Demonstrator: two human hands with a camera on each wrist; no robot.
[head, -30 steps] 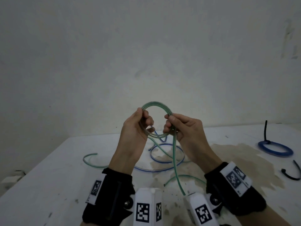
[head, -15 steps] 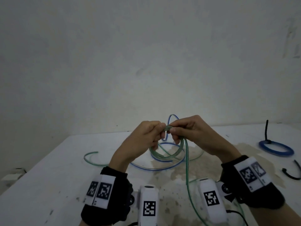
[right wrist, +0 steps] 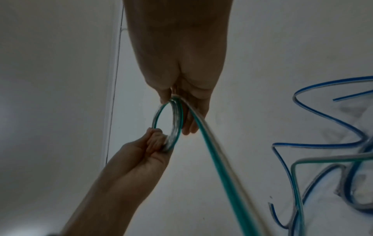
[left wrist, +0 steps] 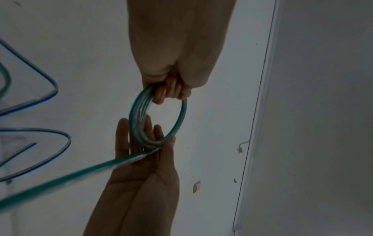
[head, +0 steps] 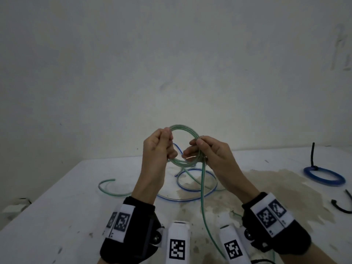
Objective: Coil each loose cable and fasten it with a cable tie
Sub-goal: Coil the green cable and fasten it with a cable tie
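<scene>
A green cable coil (head: pixel 182 145) of several turns stands upright in the air between my hands. My left hand (head: pixel 167 143) grips its left side with curled fingers and thumb. At the coil's right side, my right hand (head: pixel 197 147) pinches the turns where the loose green tail (head: pixel 202 189) leaves and drops to the table. The left wrist view has the coil (left wrist: pixel 139 121) under my left hand (left wrist: pixel 169 92), with the right hand (left wrist: pixel 153 143) behind it. In the right wrist view my right hand (right wrist: pixel 181 103) holds the coil (right wrist: pixel 175 121).
A loose blue cable (head: pixel 197 187) lies in loops on the white table (head: pixel 57 216) below my hands. Far right lies a blue coil (head: pixel 323 177) fastened with a black tie. Near it lies a loose black cable tie (head: pixel 341 207). A stain covers the table's middle.
Half a second ago my hands were pressed together with the coil hanging below them. They have moved apart and the coil stands upright between them again.
</scene>
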